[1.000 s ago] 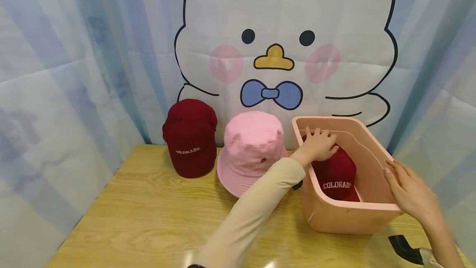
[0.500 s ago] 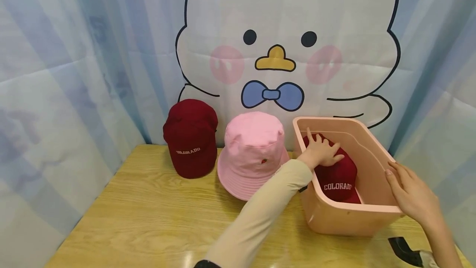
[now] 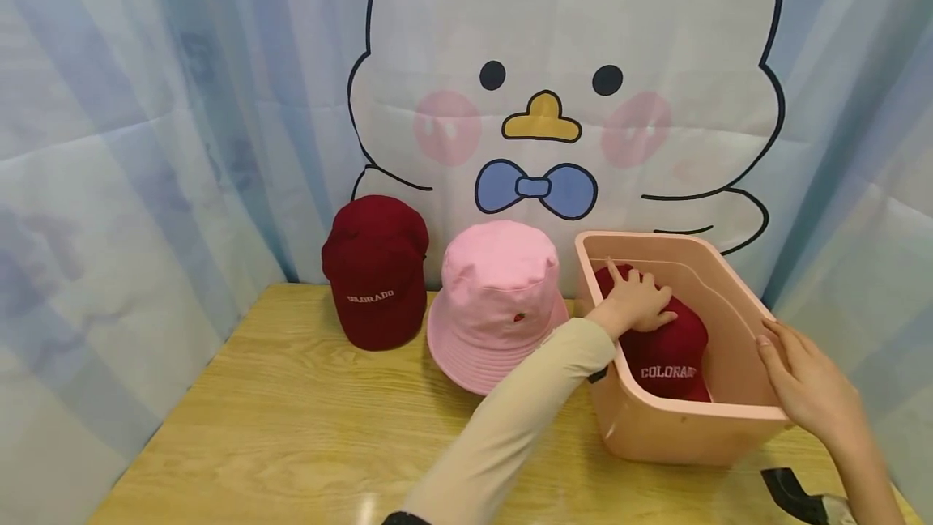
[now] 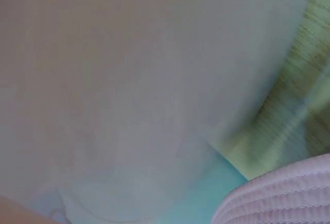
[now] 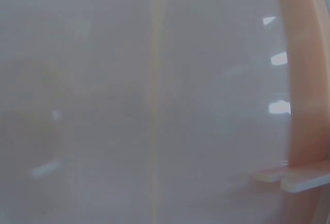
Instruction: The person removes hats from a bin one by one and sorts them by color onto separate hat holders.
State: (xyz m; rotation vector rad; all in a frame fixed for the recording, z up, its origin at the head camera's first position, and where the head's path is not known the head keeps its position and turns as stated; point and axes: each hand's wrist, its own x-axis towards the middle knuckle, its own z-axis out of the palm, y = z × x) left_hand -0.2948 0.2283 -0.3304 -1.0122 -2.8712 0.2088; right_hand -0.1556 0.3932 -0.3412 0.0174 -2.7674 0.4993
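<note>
In the head view, my left hand [image 3: 636,303] reaches over the near-left side of a pink plastic bin [image 3: 717,410]. Its fingers are spread on the crown of a dark red baseball cap [image 3: 674,339] lettered COLORADO, which sits in the bin, partly hidden beneath the hand. My right hand [image 3: 812,383] rests at the bin's right rim with its fingers extended. Just left of the bin stands a pink bucket hat [image 3: 496,266] with a small red motif. The left wrist view catches only the hat's stitched brim [image 4: 283,193]; the right wrist view is filled mostly by a blurred pale surface.
A second dark red COLORADO cap [image 3: 375,266] stands at the back left of the wooden table [image 3: 277,428], left of the bucket hat. Blue-and-white curtains [image 3: 146,144] surround the table's back and sides. Black straps [image 3: 790,492] show near the wrists.
My left hand has moved slightly right and down over the cap, and the cap in the bin has shifted a little the same way. My right hand stays at the rim.
</note>
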